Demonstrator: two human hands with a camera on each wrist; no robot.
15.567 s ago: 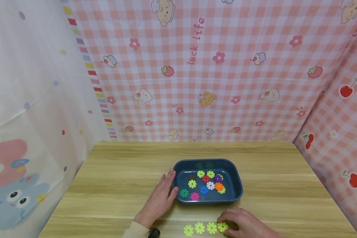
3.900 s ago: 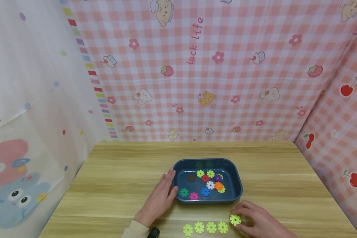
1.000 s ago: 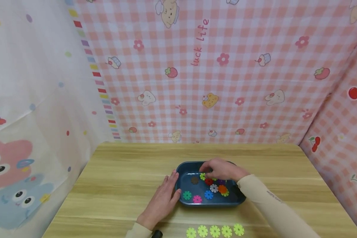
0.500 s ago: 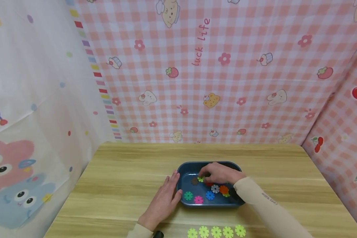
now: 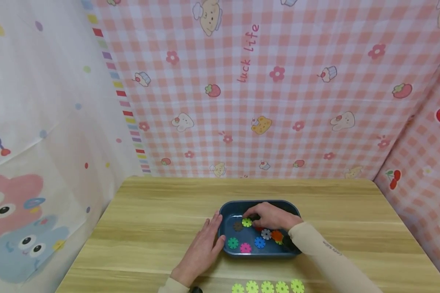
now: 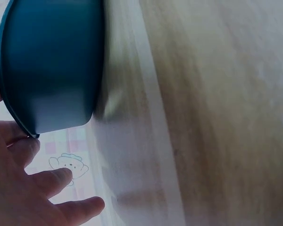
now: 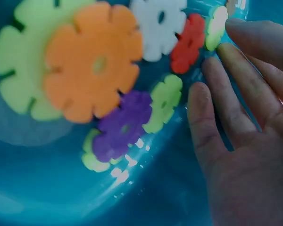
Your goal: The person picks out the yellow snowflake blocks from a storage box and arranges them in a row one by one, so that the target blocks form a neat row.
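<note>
I have the right hand [image 5: 269, 215] reaching into the blue tray [image 5: 230, 208], its thumb and a fingertip pinching a yellow-green disc [image 5: 247, 222] in the tray's far-left part; the left hand [image 5: 199, 248] is released, fingers fairly straight and resting against the tray's left end; just left of the pinched piece lies the brown disc [image 5: 237, 226]; along the near side I see the green disc [image 5: 233, 243], the pink disc [image 5: 245, 248] and the blue disc [image 5: 259, 242], with the white disc [image 5: 266, 234] just beyond; the orange disc [image 7: 85, 70] overlaps another yellow-green disc [image 7: 23, 61], and the red disc [image 7: 185, 49] is mostly hidden from my head view by the right hand; that hand and the dark band [image 5: 287, 242] at its wrist block much of the tray's right half, but the right wrist view gives me the purple disc [image 7: 114, 136], which lies over one yellow-green piece and beside another; the right sleeve [image 5: 330, 248] slants across the desk [image 5: 370, 228]; in front of the tray, five yellow-green discs [image 5: 267, 285] form a row, partly cut off by the lower edge of my view; a checked cloth [image 5: 234, 101] hangs behind.
</note>
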